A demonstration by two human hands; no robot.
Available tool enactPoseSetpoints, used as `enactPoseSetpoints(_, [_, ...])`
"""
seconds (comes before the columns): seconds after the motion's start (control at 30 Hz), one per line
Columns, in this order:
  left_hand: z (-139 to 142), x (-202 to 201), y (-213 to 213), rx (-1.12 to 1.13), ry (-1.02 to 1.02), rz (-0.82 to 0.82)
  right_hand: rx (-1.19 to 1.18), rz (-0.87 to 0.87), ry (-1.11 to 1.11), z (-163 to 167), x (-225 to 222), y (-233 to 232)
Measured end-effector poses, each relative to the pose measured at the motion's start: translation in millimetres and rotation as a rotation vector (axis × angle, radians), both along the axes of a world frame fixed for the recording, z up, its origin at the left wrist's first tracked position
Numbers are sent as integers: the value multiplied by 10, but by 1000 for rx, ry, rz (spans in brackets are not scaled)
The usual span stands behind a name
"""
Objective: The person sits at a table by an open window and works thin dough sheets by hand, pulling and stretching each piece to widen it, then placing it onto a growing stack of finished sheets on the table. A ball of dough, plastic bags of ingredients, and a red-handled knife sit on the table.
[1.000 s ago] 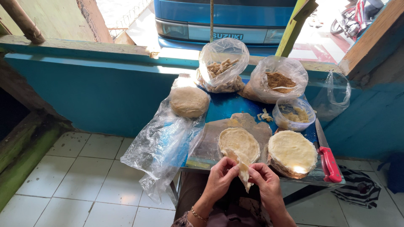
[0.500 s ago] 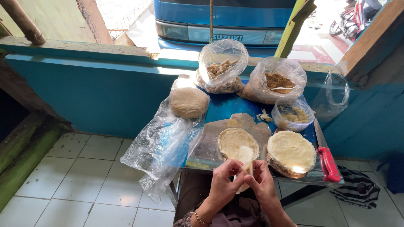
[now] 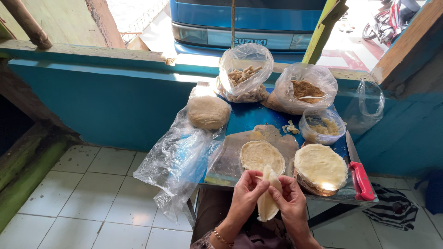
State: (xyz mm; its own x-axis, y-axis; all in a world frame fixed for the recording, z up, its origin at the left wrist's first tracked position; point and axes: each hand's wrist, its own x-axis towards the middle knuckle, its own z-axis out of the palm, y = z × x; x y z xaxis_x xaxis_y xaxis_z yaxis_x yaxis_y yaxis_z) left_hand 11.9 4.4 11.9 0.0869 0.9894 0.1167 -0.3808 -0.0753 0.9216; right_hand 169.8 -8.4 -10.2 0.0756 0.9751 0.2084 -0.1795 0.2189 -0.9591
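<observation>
Pinched folded dough wrapper with left hand and right hand fingers closed at near table edge; far bags held fillings.

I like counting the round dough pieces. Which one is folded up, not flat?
The folded dough piece pinched between the left hand and right hand. The flat round on the table and the stack beside it lie open.

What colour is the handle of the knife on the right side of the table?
Red. The knife handle shows clearly in the head view, beside the stack of dough rounds.
</observation>
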Motion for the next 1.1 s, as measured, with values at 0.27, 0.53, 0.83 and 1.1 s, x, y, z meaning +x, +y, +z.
enactPoseSetpoints(0.27, [-42,282,-23,51,-123,88,-13,-176,-181,-7,-72,9])
enactPoseSetpoints(0.53, [-114,-103,93,59,-353,325,118,-398,-294,-20,282,187])
enactPoseSetpoints(0.83, [-140,-679,219,111,-335,511,136,-482,-424,203,455,494])
enactPoseSetpoints(1.1, [-29,-806,188,96,205,427,125,-511,-1144,674,155,984])
